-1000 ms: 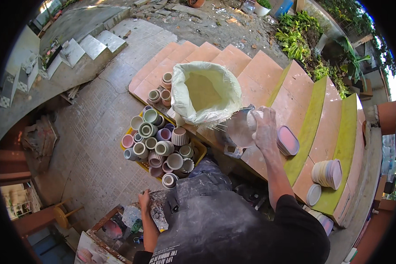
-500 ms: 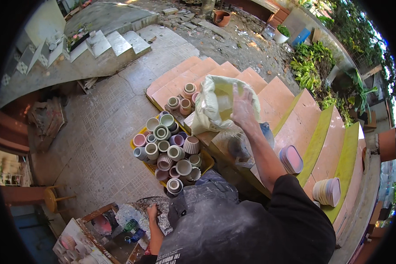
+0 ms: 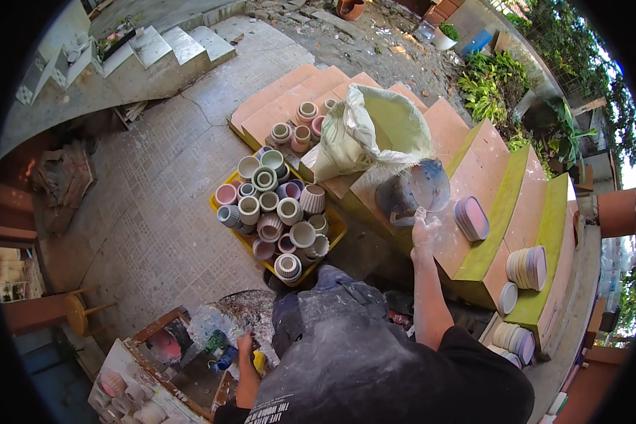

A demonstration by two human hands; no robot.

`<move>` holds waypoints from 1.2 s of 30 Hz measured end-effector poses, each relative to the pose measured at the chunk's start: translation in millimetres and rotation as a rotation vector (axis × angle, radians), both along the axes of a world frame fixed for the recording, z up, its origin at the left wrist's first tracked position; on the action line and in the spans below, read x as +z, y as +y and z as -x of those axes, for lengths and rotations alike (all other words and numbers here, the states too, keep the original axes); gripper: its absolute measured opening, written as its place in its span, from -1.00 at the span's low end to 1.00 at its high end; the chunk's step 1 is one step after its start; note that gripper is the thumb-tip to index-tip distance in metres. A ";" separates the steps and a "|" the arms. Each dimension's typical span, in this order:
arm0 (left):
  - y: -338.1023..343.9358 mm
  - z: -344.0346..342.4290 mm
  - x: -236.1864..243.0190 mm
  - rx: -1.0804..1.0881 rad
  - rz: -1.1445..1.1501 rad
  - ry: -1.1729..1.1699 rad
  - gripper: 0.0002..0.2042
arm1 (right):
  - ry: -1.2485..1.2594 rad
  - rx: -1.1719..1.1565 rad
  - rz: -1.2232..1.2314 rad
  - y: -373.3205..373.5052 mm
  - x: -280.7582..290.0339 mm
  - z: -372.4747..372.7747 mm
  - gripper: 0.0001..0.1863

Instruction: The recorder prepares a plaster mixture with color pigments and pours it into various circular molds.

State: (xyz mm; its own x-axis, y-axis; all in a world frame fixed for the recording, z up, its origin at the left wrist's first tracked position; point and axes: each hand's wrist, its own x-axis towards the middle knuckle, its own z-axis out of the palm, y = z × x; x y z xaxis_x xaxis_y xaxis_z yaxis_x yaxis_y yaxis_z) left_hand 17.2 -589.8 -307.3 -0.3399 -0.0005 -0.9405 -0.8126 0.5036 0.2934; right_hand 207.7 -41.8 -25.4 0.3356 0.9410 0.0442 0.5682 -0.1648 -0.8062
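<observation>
My right hand, dusted white, is closed at the near edge of a dark, powder-stained bucket on the tiled steps. What its fingers grip is too small to make out. Just beyond the bucket stands a large pale woven sack with its mouth wide apart. Down at the lower left, my left hand is closed beside a clear plastic bag and a blue item. Whatever it may hold is hidden.
A yellow crate full of small ribbed pots stands in front of me. More pots sit on the tiled steps. Stacked oval pieces and further stacks line the right. A worn wooden table carries pots at lower left.
My right hand has left the sack's mouth and come down to the bucket, its fingers now closed. The left hand stays near the plastic bag. The whole view has shifted slightly.
</observation>
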 end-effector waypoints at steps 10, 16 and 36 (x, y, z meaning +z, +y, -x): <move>30.4 24.3 65.8 0.110 0.020 0.268 -0.80 | 0.901 -0.018 0.308 40.1 -65.3 -29.7 -0.58; 24.8 8.0 83.5 -0.017 -0.022 0.141 -0.83 | 0.608 -0.114 0.182 32.2 -57.4 -9.3 -0.68; -12.7 303.3 29.9 -0.274 -0.099 0.259 -0.81 | 0.348 0.233 0.389 -224.7 35.8 158.7 -0.57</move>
State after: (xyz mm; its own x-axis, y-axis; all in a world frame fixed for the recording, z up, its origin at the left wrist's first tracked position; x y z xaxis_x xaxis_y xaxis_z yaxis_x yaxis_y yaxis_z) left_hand -286.0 -602.5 -277.5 -0.5406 0.2097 -0.8147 -0.5446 0.6509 0.5289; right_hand 48.9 -266.5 10.4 0.0498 0.9169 -0.3961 0.3374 -0.3887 -0.8574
